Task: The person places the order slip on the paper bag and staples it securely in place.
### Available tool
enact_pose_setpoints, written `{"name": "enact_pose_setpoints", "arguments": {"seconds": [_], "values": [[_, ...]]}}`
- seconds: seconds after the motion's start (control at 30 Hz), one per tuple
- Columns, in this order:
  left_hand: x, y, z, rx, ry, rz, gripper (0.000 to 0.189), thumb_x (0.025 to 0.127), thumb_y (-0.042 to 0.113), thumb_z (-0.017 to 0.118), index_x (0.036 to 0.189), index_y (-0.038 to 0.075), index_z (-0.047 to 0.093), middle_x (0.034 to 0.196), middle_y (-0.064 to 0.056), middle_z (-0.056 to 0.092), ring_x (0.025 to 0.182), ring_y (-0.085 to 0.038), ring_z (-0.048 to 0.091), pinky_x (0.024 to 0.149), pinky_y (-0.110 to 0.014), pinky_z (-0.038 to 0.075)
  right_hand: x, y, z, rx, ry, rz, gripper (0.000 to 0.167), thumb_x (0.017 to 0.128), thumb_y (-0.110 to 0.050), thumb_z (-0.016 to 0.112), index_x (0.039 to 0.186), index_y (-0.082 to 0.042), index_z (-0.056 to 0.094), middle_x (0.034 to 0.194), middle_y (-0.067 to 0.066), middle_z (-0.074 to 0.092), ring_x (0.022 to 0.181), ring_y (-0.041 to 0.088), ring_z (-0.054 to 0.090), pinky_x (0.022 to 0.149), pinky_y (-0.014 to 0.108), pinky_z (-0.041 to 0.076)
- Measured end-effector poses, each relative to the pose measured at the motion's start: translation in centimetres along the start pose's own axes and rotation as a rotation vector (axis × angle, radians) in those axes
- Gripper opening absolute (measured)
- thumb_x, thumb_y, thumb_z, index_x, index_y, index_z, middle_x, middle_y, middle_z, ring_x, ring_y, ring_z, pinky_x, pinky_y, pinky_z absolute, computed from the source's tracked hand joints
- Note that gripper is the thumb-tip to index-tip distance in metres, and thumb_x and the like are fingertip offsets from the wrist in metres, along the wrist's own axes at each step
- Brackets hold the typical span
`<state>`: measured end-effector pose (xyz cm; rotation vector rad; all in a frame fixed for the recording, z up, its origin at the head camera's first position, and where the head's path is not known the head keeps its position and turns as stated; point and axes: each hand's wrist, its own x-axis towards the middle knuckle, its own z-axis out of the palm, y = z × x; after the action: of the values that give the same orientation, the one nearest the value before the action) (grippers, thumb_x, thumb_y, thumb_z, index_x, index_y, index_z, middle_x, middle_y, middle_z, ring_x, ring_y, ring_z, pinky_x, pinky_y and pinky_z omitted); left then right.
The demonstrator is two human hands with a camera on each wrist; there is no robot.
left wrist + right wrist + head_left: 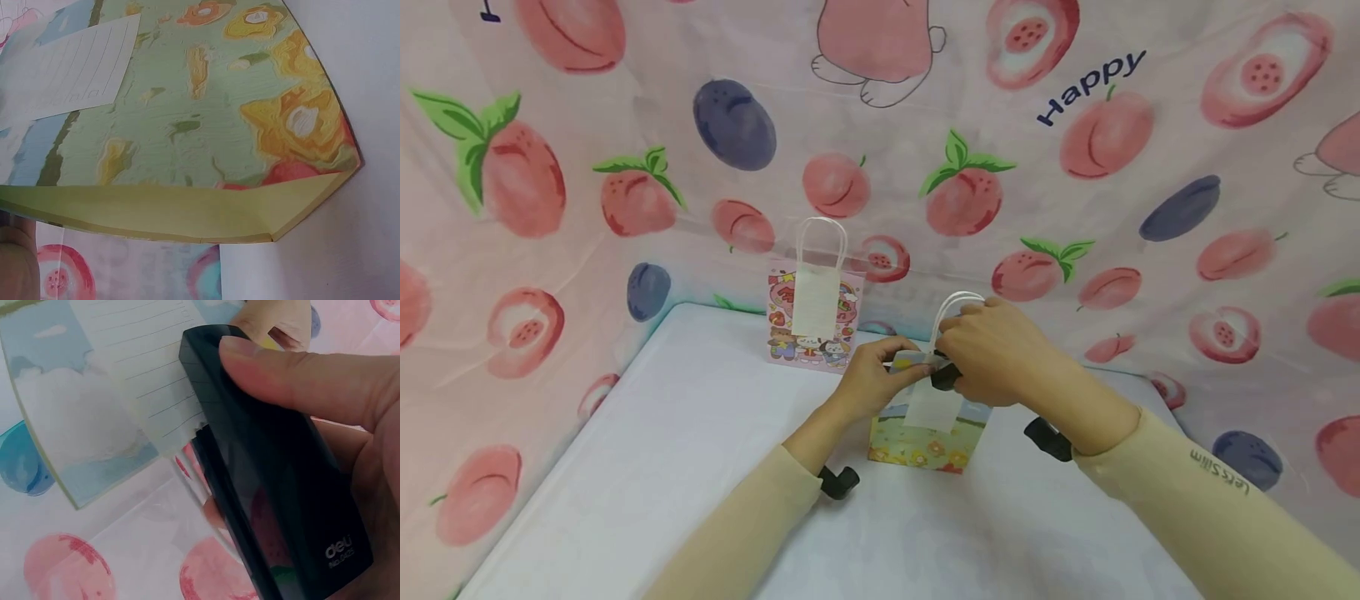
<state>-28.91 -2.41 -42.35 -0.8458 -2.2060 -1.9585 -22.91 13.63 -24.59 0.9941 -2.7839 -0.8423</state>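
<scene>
My left hand (871, 379) pinches the top edge of a paper gift bag (917, 450) printed with a flower meadow and sky. A white lined slip of paper (932, 410) lies against the bag's front, reaching up to its rim. In my right hand (1000, 350) is a black stapler (281, 469), gripped with the thumb on top near its nose. The stapler's jaws straddle the slip's top end at the bag's rim, in the right wrist view. White bag handles (946, 312) rise behind the right fingers. From the left wrist view, the bag's side panel (187, 212) shows folded inward.
A pink cartoon gift bag (778, 354) stands upright at the back left, with a similar white slip (816, 304) on its front and white handles up. A fruit-print cloth (880, 108) hangs behind the white table (700, 442). Black wrist mounts (838, 483) sit below the forearms.
</scene>
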Motion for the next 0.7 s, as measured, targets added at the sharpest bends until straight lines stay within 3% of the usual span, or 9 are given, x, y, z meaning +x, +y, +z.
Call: {"name": "enact_pose_setpoints", "arguments": {"seconds": [0.13,0.23,0.33,0.53,0.7], "values": [[0.0,0.0,-0.3,0.021,-0.044,0.025,0.027,0.094,0.025,0.077,0.119,0.018,0.069,0.119,0.000,0.071,0.117,-0.017,0.064,0.099,-0.044,0.054,0.0,0.1,0.0,-0.003,0.004,-0.016,0.025,0.082,-0.037,0.083,0.096,-0.018,0.076,0.091,-0.004,0.068,0.087,0.021,0.062,0.080,0.041,0.055],[-0.1,0.0,-0.4,0.012,-0.112,0.062,0.042,0.096,0.021,0.071,0.136,0.017,0.060,0.134,-0.003,0.065,0.132,-0.022,0.056,0.112,-0.053,0.044,0.0,0.2,0.0,-0.004,0.013,-0.024,0.023,0.081,-0.036,0.083,0.095,-0.018,0.075,0.090,-0.004,0.067,0.087,0.021,0.062,0.079,0.041,0.054],[-0.1,0.2,-0.2,0.002,-0.154,0.067,0.055,0.093,0.021,0.073,0.144,0.019,0.054,0.142,-0.002,0.061,0.138,-0.025,0.052,0.117,-0.058,0.037,0.0,0.3,0.0,-0.004,0.019,-0.027,0.023,0.081,-0.035,0.082,0.096,-0.018,0.075,0.089,-0.004,0.067,0.086,0.022,0.062,0.078,0.042,0.054],[-0.3,0.6,0.8,0.046,-0.067,0.011,0.064,0.079,0.031,0.092,0.136,0.030,0.063,0.134,0.011,0.067,0.132,-0.018,0.057,0.116,-0.055,0.041,0.2,0.3,-0.1,-0.015,0.021,-0.035,0.026,0.080,-0.035,0.082,0.097,-0.018,0.076,0.090,-0.004,0.069,0.085,0.021,0.062,0.079,0.042,0.054],[-0.4,0.9,1.7,0.084,0.019,-0.023,0.060,0.073,0.035,0.096,0.127,0.029,0.071,0.124,0.013,0.073,0.123,-0.013,0.063,0.112,-0.049,0.046,0.2,0.3,-0.2,-0.018,0.024,-0.042,0.023,0.079,-0.035,0.083,0.094,-0.019,0.075,0.088,-0.006,0.068,0.083,0.021,0.061,0.078,0.042,0.053]]}}
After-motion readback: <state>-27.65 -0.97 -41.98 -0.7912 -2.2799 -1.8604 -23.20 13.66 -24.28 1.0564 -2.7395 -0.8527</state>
